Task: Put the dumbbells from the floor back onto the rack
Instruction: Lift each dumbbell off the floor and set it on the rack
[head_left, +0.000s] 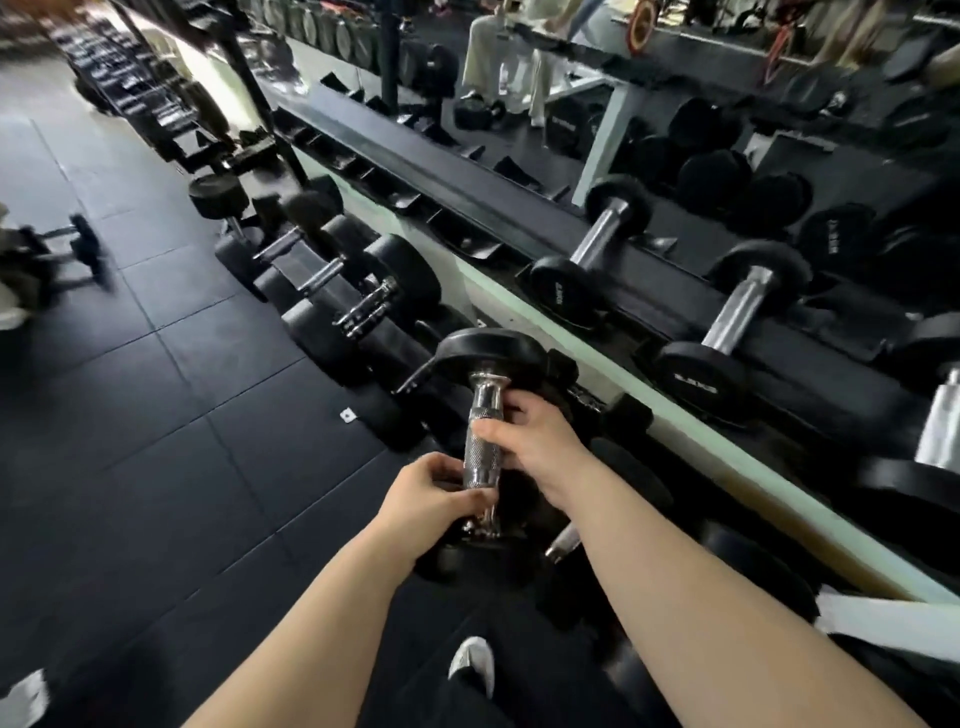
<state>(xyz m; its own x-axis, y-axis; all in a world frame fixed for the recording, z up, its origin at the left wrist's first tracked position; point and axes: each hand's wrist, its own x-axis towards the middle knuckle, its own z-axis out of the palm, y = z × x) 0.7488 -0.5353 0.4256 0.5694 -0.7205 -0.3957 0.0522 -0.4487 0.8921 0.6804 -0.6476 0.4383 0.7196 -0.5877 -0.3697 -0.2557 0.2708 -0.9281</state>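
A black dumbbell (491, 353) with a knurled chrome handle stands nearly upright in front of the rack (519, 218), its upper head level with the lower tier. My right hand (540, 447) wraps the upper part of the handle. My left hand (431, 491) grips the lower end of the same handle, just above the bottom head. The bottom head is mostly hidden by my hands and forearms. Two smaller dumbbells (597, 249) (737, 317) lie in cradles on the rack's upper tier.
Several heavier dumbbells (363, 301) fill the lower tier to the left. Another dumbbell (78, 244) lies on the black rubber floor at far left. A mirror behind the rack reflects a seated person (498, 57). My white shoe (475, 662) is below.
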